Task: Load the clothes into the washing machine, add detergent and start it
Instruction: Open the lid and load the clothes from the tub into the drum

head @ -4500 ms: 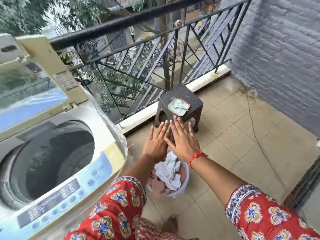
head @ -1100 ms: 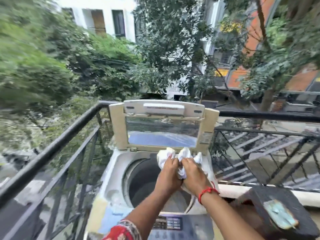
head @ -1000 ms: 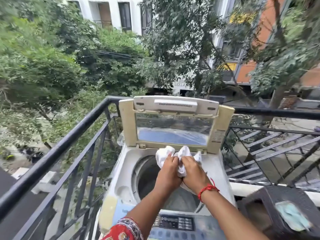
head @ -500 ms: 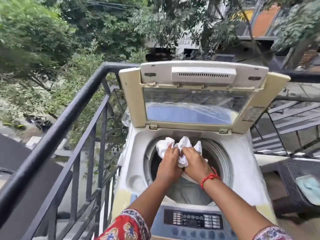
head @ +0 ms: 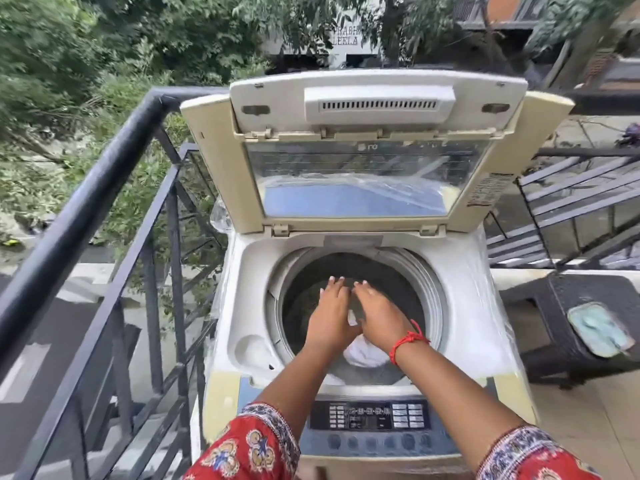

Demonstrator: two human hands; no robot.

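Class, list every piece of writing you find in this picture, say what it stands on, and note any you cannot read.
"LEELA": sign on the white building beyond the trees; the line above is cut off, roughly "RABH".
Logo on the washing machine lid: appears upside down, not surely readable.
Sticker on the lid's right frame: too small.
Control panel labels: too small and blurred.

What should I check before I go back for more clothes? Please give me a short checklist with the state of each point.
1. Lid stands fully open: ok.
2. White cloth is inside the drum, not on the rim: ok.
3. Left hand and right hand are open, holding nothing: ok.
4. All clothes are loaded: cannot tell; the basket is out of view.
5. Detergent is added: cannot tell; none is visible.
6. Control panel is reachable, nothing lies on it: ok.
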